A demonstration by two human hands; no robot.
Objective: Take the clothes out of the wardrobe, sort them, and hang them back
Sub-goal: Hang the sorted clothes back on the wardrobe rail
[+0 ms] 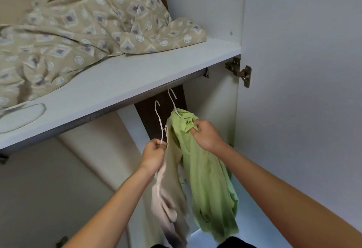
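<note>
A light green shirt (207, 171) hangs on a white wire hanger (173, 99) under the wardrobe shelf. My right hand (205, 134) grips the shirt's bunched collar area near the hanger's neck. My left hand (154, 152) pinches the base of a second white wire hanger (159, 118), from which a beige garment (170, 193) droops down, blurred at its lower end. Both hanger hooks point up toward the metal rail (137, 99) under the shelf; whether they touch it I cannot tell.
A patterned beige duvet (82, 22) lies heaped on the white shelf (125, 79) above. The open wardrobe door (303, 71) with its metal hinge (241, 71) stands close on the right. A dark back panel (148, 118) shows behind the hangers.
</note>
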